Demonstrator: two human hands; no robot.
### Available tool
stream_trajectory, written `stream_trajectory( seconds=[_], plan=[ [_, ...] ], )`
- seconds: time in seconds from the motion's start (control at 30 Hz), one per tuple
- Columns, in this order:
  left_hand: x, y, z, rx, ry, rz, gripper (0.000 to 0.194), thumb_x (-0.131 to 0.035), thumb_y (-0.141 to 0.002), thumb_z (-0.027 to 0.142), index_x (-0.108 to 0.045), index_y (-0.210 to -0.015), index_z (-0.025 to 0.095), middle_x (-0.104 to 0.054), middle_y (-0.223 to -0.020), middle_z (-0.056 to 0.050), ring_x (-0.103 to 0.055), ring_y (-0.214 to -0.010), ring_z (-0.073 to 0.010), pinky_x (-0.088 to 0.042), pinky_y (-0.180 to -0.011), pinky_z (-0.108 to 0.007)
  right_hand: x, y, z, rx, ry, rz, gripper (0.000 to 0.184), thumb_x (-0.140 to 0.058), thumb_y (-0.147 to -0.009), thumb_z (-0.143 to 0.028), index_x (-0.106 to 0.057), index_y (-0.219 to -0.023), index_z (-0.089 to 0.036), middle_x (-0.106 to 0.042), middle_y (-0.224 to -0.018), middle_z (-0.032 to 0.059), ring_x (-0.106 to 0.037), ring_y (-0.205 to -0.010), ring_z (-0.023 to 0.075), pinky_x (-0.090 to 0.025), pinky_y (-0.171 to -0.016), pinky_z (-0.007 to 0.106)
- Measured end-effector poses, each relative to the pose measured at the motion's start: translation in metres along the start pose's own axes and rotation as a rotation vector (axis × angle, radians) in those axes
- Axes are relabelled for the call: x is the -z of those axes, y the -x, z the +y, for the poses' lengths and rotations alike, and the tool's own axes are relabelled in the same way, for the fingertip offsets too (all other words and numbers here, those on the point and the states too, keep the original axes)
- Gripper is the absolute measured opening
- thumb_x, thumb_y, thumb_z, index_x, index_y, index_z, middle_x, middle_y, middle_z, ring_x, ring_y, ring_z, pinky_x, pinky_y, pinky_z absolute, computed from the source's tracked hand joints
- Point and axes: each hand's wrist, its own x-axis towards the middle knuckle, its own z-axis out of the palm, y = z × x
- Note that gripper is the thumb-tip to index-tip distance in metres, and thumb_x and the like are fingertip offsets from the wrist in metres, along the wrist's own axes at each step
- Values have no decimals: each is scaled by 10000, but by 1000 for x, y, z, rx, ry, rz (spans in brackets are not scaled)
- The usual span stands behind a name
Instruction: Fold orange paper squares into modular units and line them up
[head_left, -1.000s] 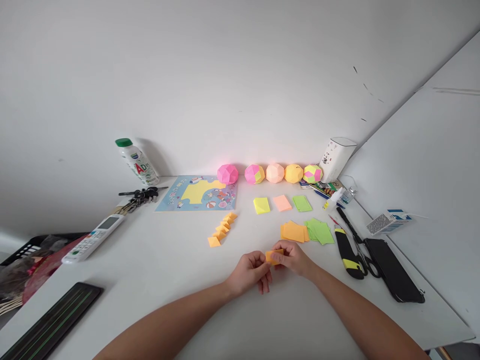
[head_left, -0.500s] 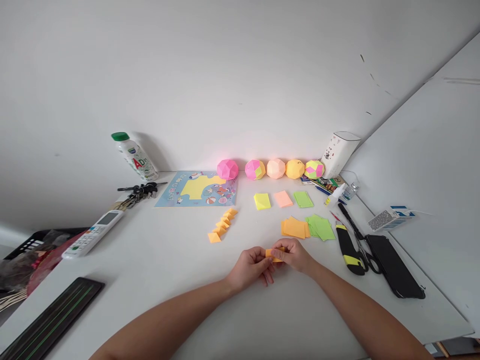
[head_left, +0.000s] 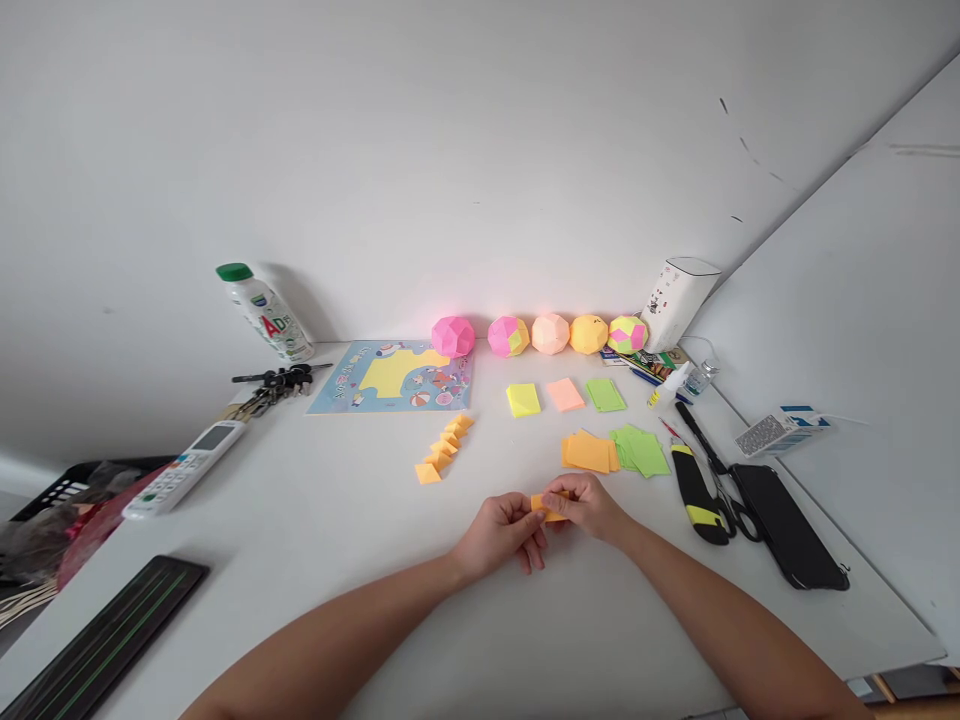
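Between both hands is a small orange paper [head_left: 550, 515], folded and held above the near middle of the table. My left hand [head_left: 504, 532] pinches its left end, with the lower fingers loosely curled below. Thumb and fingers of my right hand [head_left: 589, 508] close on its right part and hide much of it. Beyond my left hand lies a slanting row of folded orange paper pieces [head_left: 444, 450]. Flat orange sheets [head_left: 589, 452] and green sheets [head_left: 641, 452] overlap just past my right hand.
Yellow [head_left: 523, 400], pink [head_left: 565, 395] and green note pads [head_left: 605, 395] sit farther back, before several faceted paper balls [head_left: 550, 334] along the wall. On the right lie a utility knife [head_left: 697, 495], scissors [head_left: 739, 520] and a black case [head_left: 787, 525]; at left, a remote control [head_left: 186, 468] and bottle [head_left: 266, 315].
The camera view has shifted slightly. Both hands keep nearly the same grip on the orange paper, and the objects on the table stay where they were.
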Motion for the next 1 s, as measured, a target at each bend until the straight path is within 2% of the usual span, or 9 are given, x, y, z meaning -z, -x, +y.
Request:
stream_trajectory(
  seconds=[0.2,0.6,0.8,1.0],
  plan=[
    [1,1,-1,-7,-61,-52,408,-543,-733,562,-479,-721,159,-615,-576,2,-602,-426,-130,-440,-369,-211,0,0,3,3,1,2,238,-626,-760,-376,-604,-670,-157,-541,-540,-27,-545,-502,124,-454,-497,245],
    [2,1,-3,-2,-95,-46,382,-500,-776,539,-443,-722,165,-608,-553,6,-583,-397,-118,-410,-339,-190,-2,1,1,29,28,17,271,-586,-792,-387,-596,-656,-153,-548,-563,-15,-546,-513,126,-439,-498,243],
    [3,-1,-1,-35,-71,-54,340,-571,-749,475,-516,-777,141,-621,-683,-19,-623,-484,-130,-460,-402,-213,-2,-1,0,44,2,10,261,-589,-791,-381,-587,-671,-150,-553,-542,-15,-529,-501,121,-413,-484,236],
    [3,-1,1,-23,-1,-54,313,-595,-742,443,-486,-743,150,-613,-645,-8,-620,-467,-137,-453,-388,-216,-3,-1,0,18,-15,37,262,-586,-791,-394,-576,-694,-151,-563,-576,-9,-540,-516,121,-416,-489,234]
  ],
)
